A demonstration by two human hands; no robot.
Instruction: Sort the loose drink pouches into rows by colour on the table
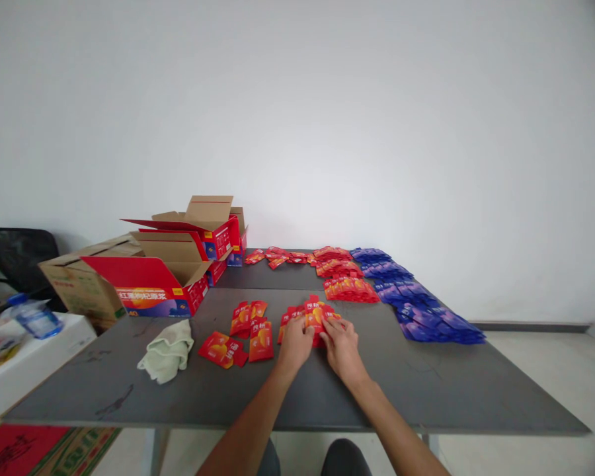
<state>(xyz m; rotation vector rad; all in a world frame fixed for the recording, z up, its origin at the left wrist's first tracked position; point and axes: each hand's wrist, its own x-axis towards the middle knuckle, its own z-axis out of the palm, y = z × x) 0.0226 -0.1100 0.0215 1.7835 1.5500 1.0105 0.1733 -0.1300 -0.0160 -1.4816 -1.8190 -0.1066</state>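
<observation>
Both my hands rest on a small bunch of red sachets (315, 316) in the middle of the grey table (426, 390). My left hand (294, 345) has its fingers curled onto the sachets' left side. My right hand (342, 347) presses its fingers on the right side of the same bunch. More loose red sachets (250, 327) lie just left of my hands. Rows of red sachets (344, 277) and blue sachets (416, 307) are laid out farther back and to the right.
Open red cardboard boxes (163, 277) stand at the table's back left, beside a brown carton (79, 284). A pale green cloth (167, 350) lies at the left front. A white side table with a water bottle (34, 317) and a black chair (17, 254) stand further left.
</observation>
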